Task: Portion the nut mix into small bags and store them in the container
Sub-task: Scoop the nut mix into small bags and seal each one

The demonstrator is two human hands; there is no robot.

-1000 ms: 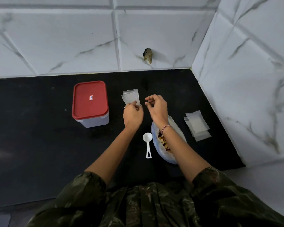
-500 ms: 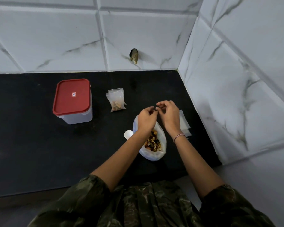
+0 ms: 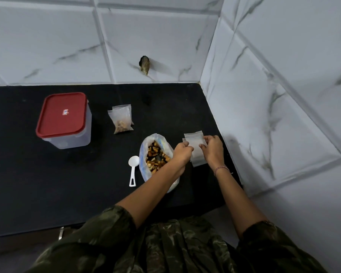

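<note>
At the right end of the black counter [image 3: 47,174], close to the tiled corner, both your hands are on the pile of spare bags [image 3: 198,163]. Your left hand [image 3: 182,152] has its fingers curled in, pinching the left edge of the top empty bag [image 3: 194,143]. Your right hand [image 3: 213,149] pinches its right edge. I judge you are freeing 1 bag to open it.

The film is thin, slick and translucent, and flat sheets like these cling. You could lift 2 at once, or struggle to part the mouth.

Your left forearm crosses directly over the open nut mix sack [image 3: 156,157], a soft, floppy-walled bag with its rim turned down. A dragging wrist could tip it and send the lumpy brown and dark pieces rolling over the smooth counter.

The white plastic scoop [image 3: 133,170] lies just beside the sack on its left, round bowl away from you. It is light and easy to knock aside.

What look like 2 filled bags [image 3: 121,120] lie overlapped between the sack and the container [image 3: 64,119], the nuts bunched at the near end. I cannot tell whether they are sealed; if they are not, lifting them by the wrong end would spill them.

The container is a rounded rectangle with frosted clear walls. Its glossy red lid [image 3: 62,114] is on and has to come off before anything can be stored.
</note>
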